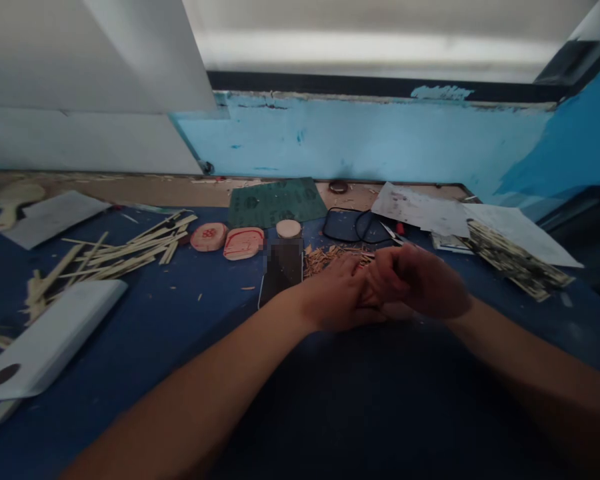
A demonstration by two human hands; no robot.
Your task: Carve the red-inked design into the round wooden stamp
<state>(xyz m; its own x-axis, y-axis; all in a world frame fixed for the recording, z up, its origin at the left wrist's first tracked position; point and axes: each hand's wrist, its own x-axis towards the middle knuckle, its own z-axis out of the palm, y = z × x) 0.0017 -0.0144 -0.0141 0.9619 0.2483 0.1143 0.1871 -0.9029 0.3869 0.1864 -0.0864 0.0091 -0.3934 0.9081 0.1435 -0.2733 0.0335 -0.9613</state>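
My left hand [336, 293] rests low over the blue table, its fingers closed around something mostly hidden. A sliver of pink or red shows between the two hands. My right hand [417, 283] is curled into a grip and presses against the left fingers; what it holds is hidden and blurred. Just beyond the hands lies a heap of brown wood shavings [323, 259]. Left of my left hand is a dark phone [284, 267], lying flat. Near it are two carved pieces with red markings, one round [209, 237] and one squarish [244, 243], and a plain pale disc [289, 229].
Thin wooden sticks [125, 257] lie scattered at left, near a long white case with a dark oval [55, 337]. Green sheet [275, 203], black cord [347, 227] and papers [420, 210] lie along the back. A patterned bundle [517, 260] sits at right, below a blue wall [330, 137].
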